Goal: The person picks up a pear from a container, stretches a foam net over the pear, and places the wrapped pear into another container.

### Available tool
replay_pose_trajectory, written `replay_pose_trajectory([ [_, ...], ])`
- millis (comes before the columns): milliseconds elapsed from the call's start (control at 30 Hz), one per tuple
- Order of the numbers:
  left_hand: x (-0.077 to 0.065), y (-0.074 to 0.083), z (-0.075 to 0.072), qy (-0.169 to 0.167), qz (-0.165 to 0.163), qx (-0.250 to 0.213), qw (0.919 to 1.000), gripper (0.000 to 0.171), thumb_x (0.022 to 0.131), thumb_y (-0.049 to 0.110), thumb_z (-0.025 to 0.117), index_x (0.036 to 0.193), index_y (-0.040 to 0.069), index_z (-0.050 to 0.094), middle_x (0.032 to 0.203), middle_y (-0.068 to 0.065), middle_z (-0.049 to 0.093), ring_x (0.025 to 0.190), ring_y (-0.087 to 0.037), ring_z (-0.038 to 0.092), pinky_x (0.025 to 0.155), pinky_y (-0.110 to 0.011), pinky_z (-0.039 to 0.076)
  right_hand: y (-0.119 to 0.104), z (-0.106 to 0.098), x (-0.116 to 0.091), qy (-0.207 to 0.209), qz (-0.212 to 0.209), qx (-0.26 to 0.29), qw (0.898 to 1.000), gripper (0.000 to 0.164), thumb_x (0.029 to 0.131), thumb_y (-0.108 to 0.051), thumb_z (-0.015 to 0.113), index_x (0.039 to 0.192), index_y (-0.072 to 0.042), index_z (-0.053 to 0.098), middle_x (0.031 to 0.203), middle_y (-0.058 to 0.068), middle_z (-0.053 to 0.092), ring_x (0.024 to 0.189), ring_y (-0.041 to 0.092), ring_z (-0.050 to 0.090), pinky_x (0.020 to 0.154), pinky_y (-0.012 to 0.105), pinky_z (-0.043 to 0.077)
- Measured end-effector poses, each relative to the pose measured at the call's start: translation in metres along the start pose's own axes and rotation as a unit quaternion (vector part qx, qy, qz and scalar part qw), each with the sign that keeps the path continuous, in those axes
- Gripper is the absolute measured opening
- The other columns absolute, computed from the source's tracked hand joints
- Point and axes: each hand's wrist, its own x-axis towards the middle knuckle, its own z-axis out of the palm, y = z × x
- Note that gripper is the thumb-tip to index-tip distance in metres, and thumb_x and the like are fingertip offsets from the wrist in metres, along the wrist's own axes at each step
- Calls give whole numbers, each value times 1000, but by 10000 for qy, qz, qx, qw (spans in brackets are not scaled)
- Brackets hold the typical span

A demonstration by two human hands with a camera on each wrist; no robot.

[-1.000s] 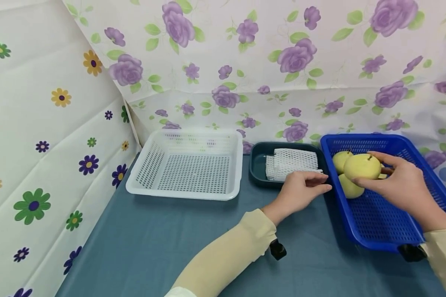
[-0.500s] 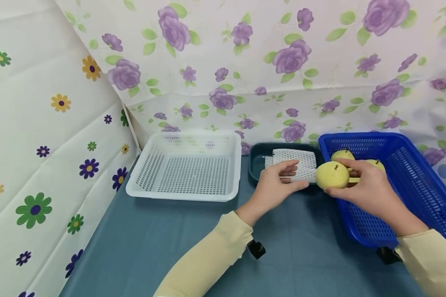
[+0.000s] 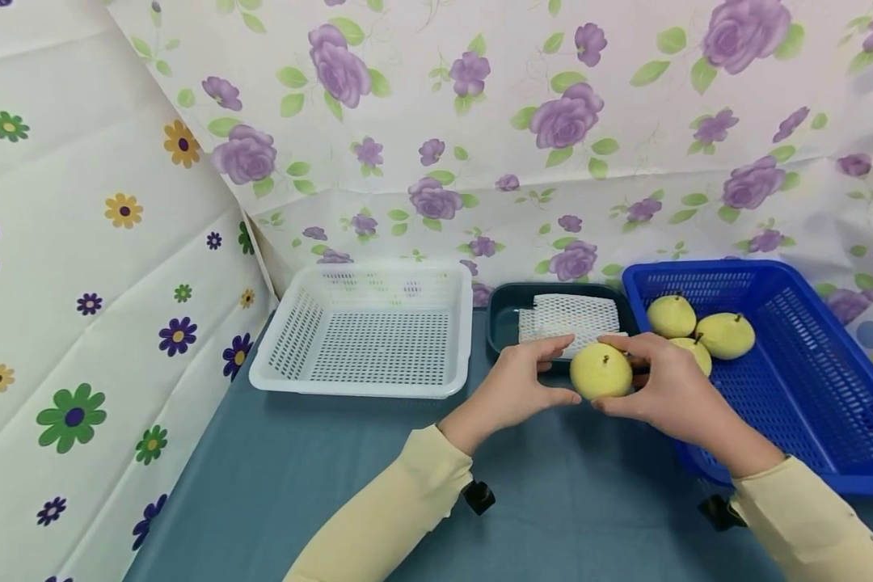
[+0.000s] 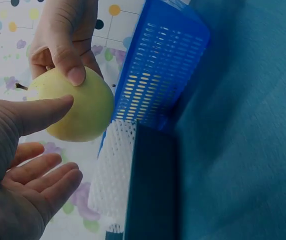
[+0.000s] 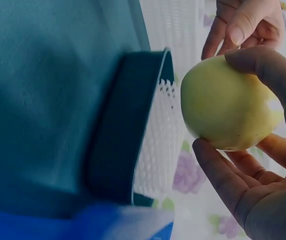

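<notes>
- A floral backdrop (image 3: 436,137) is hung beyond the left hand (image 3: 509,386) and right hand (image 3: 672,384).
- A blue basket (image 3: 800,420) is set beside the right hand, a white basket (image 3: 381,347) beyond the left.
- Just past both hands, a dark tray (image 3: 506,322) with foam nets (image 3: 580,314) is partly blocked by them.
- The pear (image 3: 600,372) is pinched in the right hand; the left is spread beside it, contact unclear. Light, even pressure is probably best used.
</notes>
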Motion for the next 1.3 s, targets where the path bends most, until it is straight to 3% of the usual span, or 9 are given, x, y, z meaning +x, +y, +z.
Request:
replay_pose_trajectory([
  [167, -4, -5, 0, -125, 170, 144, 9997, 74, 77, 31, 77, 141, 23, 42, 142, 8, 46, 123, -11, 52, 95, -19, 47, -4, 10, 1, -207, 17, 33, 9998, 82, 64, -46, 83, 133, -17, 51, 118, 3, 55, 94, 18, 61, 71, 31, 56],
  [367, -8, -13, 0, -240, 216, 288, 9991, 70, 77, 29, 76, 139, 22, 45, 138, 7, 50, 119, -8, 55, 94, -22, 48, -7, 22, 0, -289, 52, 212, 9993, 81, 63, -39, 85, 134, -16, 51, 120, 3, 54, 101, 21, 59, 76, 34, 56],
  [500, -11, -17, 1, -368, 175, 408, 9983, 68, 77, 28, 77, 138, 21, 46, 136, 7, 52, 116, -9, 57, 93, -25, 49, -9, 31, -1, -359, 143, 288, 9988, 79, 64, -32, 86, 134, -17, 51, 121, 3, 53, 103, 20, 58, 79, 33, 56],
  [667, -15, -25, 5, -474, 14, 571, 9972, 68, 76, 28, 78, 137, 22, 47, 134, 8, 54, 111, -7, 59, 88, -20, 50, -8, 43, -4, -382, 185, 386, 9984, 80, 64, -30, 86, 134, -15, 50, 119, 3, 52, 103, 21, 59, 80, 34, 56],
  [833, -19, -33, 8, -537, -105, 379, 9978, 67, 75, 25, 79, 135, 22, 49, 133, 7, 54, 109, -2, 58, 85, -15, 49, -6, 54, -7, -408, 290, 433, 9978, 81, 64, -30, 86, 135, -15, 50, 120, 4, 53, 104, 22, 59, 81, 37, 56],
  [1033, -20, -43, 11, -613, -302, -11, 9977, 67, 74, 20, 80, 134, 20, 51, 132, 6, 56, 107, -1, 60, 84, -18, 52, 0, 67, -7, -502, 425, 614, 9959, 83, 64, -31, 86, 136, -13, 49, 126, 7, 54, 106, 24, 61, 81, 40, 55],
  [1300, -22, -57, 17, -676, -518, -89, 9963, 66, 73, 18, 81, 132, 19, 52, 130, 3, 57, 106, -2, 60, 83, -19, 52, 9, 86, -6, -555, 570, 818, 9935, 83, 63, -32, 86, 134, -12, 50, 127, 7, 55, 107, 23, 61, 80, 37, 55],
])
